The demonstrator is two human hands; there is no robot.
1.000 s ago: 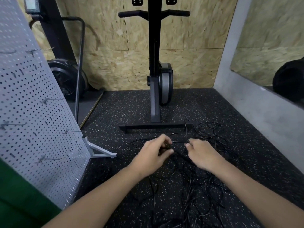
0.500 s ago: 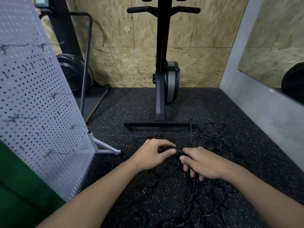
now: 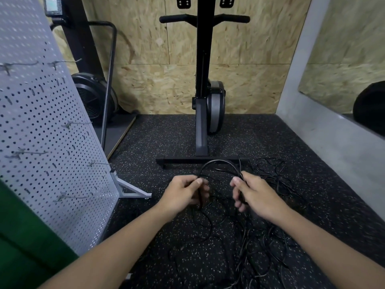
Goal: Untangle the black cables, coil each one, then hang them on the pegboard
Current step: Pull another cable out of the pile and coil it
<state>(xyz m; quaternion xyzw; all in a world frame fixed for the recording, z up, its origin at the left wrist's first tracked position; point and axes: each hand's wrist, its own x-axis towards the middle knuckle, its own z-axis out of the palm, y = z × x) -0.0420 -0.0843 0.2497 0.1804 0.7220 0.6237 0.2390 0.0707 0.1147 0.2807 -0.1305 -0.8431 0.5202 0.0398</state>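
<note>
A tangle of thin black cables (image 3: pixel 268 243) lies on the speckled black floor, spreading right and toward me. My left hand (image 3: pixel 183 195) pinches one black cable between thumb and fingers. My right hand (image 3: pixel 252 195) grips the same cable a short way off. Between the hands the cable rises in an arch (image 3: pixel 218 162). The white pegboard (image 3: pixel 41 142) stands tilted at the left, with several bare metal hooks (image 3: pixel 77 124) sticking out.
A black exercise machine (image 3: pixel 203 101) stands just beyond the hands, its base bar (image 3: pixel 187 161) across the floor. A fan-wheel machine (image 3: pixel 93 99) sits behind the pegboard. The pegboard's metal foot (image 3: pixel 133 189) juts out left of my left hand. A grey wall (image 3: pixel 333 138) runs along the right.
My hands have drawn apart, and the cable between them has lifted into an arch. Earlier they were close together at the tangle.
</note>
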